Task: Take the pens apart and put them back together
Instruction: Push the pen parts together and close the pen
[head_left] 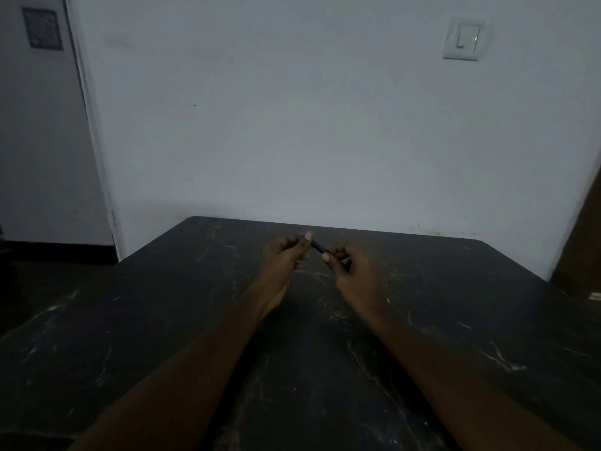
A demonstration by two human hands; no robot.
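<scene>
A dark pen (317, 246) is held between both hands above the far middle of a dark, scratched table (162, 320). My left hand (285, 255) pinches the pen's left end between thumb and fingers. My right hand (349, 266) pinches its right end, with the other fingers curled. Only a short stretch of the pen shows between the fingertips; the rest is hidden in the hands. The light is dim, so I cannot tell whether the pen is whole or in parts.
The table's far edge meets a white wall (325, 141) carrying a light switch (465, 39). A doorway lies at the left, and a brown panel (582, 242) stands at the right. A small pale object (595, 296) lies at the table's right edge.
</scene>
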